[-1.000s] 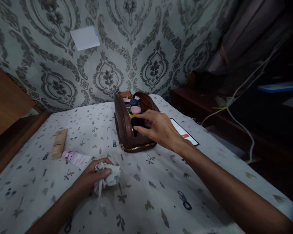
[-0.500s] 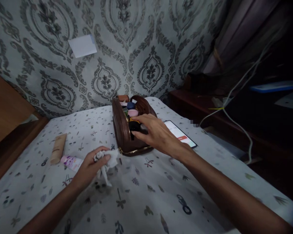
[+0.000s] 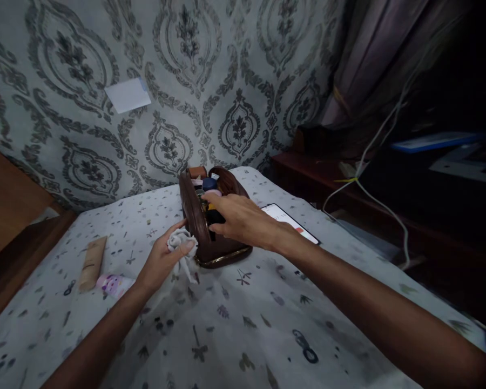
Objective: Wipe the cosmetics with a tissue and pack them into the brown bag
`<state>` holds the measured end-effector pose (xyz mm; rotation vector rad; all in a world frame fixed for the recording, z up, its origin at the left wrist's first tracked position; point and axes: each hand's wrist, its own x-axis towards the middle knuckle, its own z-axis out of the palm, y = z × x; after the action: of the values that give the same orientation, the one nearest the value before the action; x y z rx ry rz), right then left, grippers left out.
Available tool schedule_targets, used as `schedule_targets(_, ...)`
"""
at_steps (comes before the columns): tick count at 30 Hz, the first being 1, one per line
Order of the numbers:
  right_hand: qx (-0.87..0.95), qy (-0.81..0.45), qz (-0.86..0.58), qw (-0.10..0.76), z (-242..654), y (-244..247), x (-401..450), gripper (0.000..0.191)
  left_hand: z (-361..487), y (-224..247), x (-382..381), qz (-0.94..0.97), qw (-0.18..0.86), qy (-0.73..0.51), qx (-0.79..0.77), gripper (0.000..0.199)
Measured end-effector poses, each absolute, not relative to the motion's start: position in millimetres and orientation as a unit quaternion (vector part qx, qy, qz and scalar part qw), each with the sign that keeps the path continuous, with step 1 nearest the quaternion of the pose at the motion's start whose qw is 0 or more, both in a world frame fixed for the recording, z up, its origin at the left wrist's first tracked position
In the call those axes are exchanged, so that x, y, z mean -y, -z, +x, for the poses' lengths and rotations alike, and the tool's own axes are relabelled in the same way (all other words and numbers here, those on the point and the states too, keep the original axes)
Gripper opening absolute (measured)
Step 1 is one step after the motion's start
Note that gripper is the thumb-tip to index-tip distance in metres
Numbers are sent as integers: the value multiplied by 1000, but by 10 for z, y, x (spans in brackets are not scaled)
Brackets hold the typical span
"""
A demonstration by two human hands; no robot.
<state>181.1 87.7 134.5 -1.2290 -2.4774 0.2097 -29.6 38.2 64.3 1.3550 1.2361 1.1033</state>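
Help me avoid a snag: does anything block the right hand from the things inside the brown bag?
Nothing visible. The brown bag gapes open, with the right hand at its opening, hiding part of the contents. The left hand, holding a crumpled white wad, is beside the bag, clear of the opening.

The right hand [image 3: 243, 219] hides part of the brown bag [image 3: 194, 216] and an edge of the phone [image 3: 294, 224]. The left forearm [image 3: 105, 332], cut off below, covers one end of the pink tube [image 3: 114, 284].
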Motion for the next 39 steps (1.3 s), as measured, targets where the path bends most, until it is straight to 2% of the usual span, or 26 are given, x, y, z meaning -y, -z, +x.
schedule_targets(4,875,-146,-404,222,1848,-1299,-934,58,-266,-647,-381,556,486,-451,-500,84)
schedule_targets(10,879,-193,-354,255,1902,-1269,-1008,69,-244,-645,-382,578,471,-451,-491,80)
schedule_targets(15,874,-222,-357,244,1879,-1263,-1030,74,-229,-690,-377,587,495,-430,-475,76)
schedule_targets(21,873,-211,-357,256,1866,-1263,-939,60,-223,-707,-364,585,487,-428,-487,84)
schedule_targets(25,865,-194,-381,261,1874,-1265,-888,59,-220,-683,-346,581,472,-434,-502,84)
schedule_targets(30,879,-211,-358,235,1875,-1287,-892,51,-219,-666,-359,604,451,-426,-500,84)
schedule_targets(39,866,-216,-375,250,1865,-1253,-942,56,-252,-580,-363,617,436,-426,-499,84)
